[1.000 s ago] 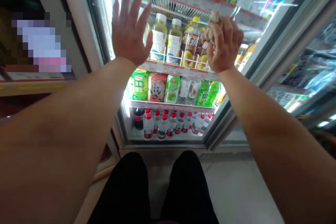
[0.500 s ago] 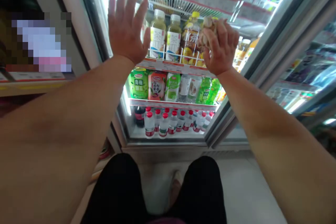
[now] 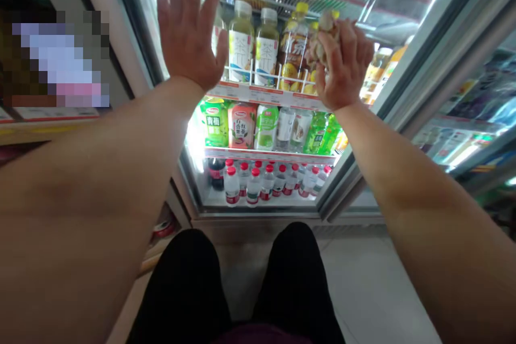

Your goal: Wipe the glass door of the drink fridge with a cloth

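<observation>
My left hand [image 3: 191,29] is raised with its fingers spread, in front of the upper left of the lit drinks cooler [image 3: 258,214]. It holds nothing; I cannot tell whether its palm touches glass. My right hand [image 3: 342,64] is curled around a crumpled beige cloth [image 3: 320,45], level with the same shelf. Between the hands stand two tea bottles with white caps, a nearer one [image 3: 241,45] and its neighbour [image 3: 266,48]. Beside the cloth is a brown-labelled bottle [image 3: 293,48] with a yellow cap, and more bottles are partly hidden behind my right hand.
Below are a shelf of green and red drink bottles [image 3: 242,126] and a bottom row of red-capped water bottles [image 3: 253,187]. A metal door frame [image 3: 403,91] runs along the right. My black-clad knees [image 3: 193,269] are close to the cooler's base. Store shelving [image 3: 52,128] stands at left.
My view has shifted slightly, with the lower shelves a little higher in it. My left hand reaches slightly higher; my right hand keeps the cloth and has moved slightly to the right.
</observation>
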The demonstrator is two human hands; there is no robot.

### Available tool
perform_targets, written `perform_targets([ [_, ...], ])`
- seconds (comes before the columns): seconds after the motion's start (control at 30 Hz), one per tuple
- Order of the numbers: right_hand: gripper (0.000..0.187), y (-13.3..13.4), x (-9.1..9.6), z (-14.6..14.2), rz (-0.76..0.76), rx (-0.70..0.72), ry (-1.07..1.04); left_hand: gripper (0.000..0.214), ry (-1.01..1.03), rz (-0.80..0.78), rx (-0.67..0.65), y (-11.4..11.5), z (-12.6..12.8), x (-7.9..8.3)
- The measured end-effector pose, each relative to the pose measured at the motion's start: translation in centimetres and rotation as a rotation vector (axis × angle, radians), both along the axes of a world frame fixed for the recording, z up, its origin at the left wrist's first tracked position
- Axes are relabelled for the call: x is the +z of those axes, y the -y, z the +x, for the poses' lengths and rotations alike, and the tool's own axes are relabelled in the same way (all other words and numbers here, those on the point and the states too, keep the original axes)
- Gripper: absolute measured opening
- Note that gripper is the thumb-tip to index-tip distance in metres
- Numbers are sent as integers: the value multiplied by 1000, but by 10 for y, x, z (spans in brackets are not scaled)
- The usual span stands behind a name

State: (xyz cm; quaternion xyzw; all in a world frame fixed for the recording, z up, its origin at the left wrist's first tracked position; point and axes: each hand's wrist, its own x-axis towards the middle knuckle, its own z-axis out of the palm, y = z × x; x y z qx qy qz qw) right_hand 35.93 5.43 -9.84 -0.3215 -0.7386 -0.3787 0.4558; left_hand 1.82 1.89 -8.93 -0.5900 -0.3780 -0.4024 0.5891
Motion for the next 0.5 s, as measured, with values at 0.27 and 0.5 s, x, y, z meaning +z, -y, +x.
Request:
perform_targets([
  [0.27, 50, -20, -1, -3, 35, 0, -612, 62, -16, 28, 48, 6, 4, 0],
  [0.5, 49, -11, -36, 10, -5, -28, -155, 62, -19, 31, 13, 4, 3, 1],
])
